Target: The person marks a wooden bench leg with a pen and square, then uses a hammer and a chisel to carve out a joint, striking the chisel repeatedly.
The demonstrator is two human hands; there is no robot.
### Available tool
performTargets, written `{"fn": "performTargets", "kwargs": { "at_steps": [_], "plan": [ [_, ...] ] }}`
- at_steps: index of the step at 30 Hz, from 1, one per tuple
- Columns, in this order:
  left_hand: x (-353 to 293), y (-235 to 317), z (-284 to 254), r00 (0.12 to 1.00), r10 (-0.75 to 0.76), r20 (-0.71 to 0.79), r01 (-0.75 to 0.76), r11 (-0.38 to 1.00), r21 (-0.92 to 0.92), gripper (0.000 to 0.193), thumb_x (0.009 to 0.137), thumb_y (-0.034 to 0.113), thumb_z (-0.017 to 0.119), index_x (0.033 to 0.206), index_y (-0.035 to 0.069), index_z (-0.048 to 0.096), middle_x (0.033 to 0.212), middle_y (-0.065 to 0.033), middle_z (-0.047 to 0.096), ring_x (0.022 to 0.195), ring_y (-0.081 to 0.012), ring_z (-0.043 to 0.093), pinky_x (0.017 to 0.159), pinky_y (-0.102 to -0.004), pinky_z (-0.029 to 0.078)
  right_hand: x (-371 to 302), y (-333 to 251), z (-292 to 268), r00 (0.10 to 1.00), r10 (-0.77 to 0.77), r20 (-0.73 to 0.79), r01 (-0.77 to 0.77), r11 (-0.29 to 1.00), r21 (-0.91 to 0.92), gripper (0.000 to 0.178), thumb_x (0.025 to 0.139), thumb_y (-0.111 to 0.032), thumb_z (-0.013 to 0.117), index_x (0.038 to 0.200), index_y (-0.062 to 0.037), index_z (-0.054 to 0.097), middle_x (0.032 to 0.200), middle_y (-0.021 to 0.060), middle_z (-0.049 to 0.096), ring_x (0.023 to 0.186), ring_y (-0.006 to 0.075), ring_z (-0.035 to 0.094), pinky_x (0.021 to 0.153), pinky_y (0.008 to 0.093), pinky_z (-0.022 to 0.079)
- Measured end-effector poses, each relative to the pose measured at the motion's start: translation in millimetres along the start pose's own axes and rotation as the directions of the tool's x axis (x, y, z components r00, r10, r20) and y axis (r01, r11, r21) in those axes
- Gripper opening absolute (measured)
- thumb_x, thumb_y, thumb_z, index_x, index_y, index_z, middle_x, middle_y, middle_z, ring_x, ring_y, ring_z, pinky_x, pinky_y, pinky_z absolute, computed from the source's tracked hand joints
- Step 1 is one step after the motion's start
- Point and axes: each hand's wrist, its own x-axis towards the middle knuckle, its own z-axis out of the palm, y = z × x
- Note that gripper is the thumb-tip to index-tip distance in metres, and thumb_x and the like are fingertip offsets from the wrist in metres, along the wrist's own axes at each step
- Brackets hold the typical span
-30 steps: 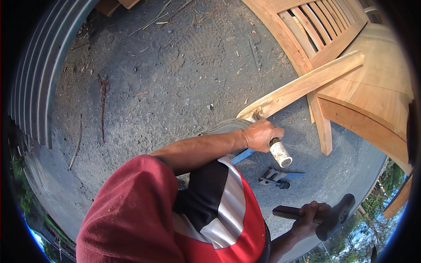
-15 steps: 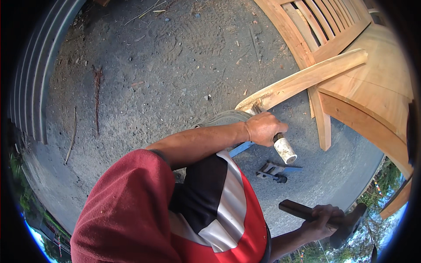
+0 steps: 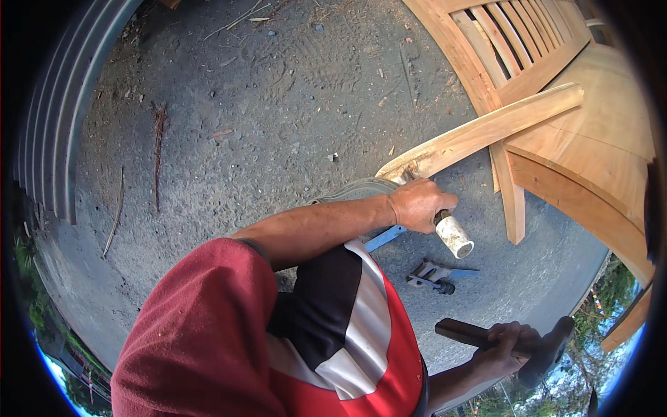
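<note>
My left hand [image 3: 420, 206] is closed round a chisel, its pale, worn handle [image 3: 455, 236] sticking out below the fist. The chisel's metal end meets the near end of a curved wooden piece [image 3: 486, 132], where the wood looks cut and darker. Part of the blade is hidden by my fingers. Off to the lower right, my right hand [image 3: 511, 347] grips a hammer [image 3: 545, 354] by its dark handle, apart from the chisel. The far end of the curved piece lies over a wooden seat-like panel [image 3: 590, 132].
Slatted wooden furniture [image 3: 500, 48] stands at the upper right, with a wooden leg [image 3: 513, 201] beneath the panel. A clamp-like metal tool [image 3: 431, 274] with a blue bar lies on the gritty ground [image 3: 278, 125]. Corrugated sheet [image 3: 59, 118] borders the left side.
The hammer and my right hand have shifted slightly left and up. My left hand keeps the chisel at the same spot on the wood.
</note>
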Motion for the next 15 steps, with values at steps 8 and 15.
{"fn": "performTargets", "kwargs": {
  "at_steps": [8, 15],
  "plan": [
    [0.4, 0.3, -0.1, 1.0, -0.016, -0.003, 0.016, 1.0, 0.015, 0.027, 0.064, 0.013, 0.082, 0.085, 0.01, 0.066, 0.075, -0.0107, 0.07, 0.072, -0.0321, 0.071, 0.065, -0.0436, 0.055, 1.6, 0.2, 2.3, 1.0, -0.009, -0.009, 0.009, 1.0, 0.009, 0.028, 0.088, -0.004, 0.072, 0.096, -0.0087, 0.046, 0.076, 0.0042, 0.05, 0.047, 0.0116, 0.049, 0.04, 0.0244, 0.041],
    [-2.5, -2.7, -0.7, 0.997, 0.008, -0.077, -0.01, 1.0, -0.028, 0.025, 0.068, 0.015, 0.083, 0.081, 0.009, 0.063, 0.071, -0.0104, 0.067, 0.069, -0.0309, 0.07, 0.063, -0.0413, 0.054, 2.4, -6.8, 3.8, 0.999, 0.006, -0.049, -0.007, 1.0, -0.017, 0.026, 0.089, -0.004, 0.072, 0.095, -0.0073, 0.048, 0.075, 0.0036, 0.049, 0.048, 0.0119, 0.05, 0.042, 0.0236, 0.04]
  ]
}}
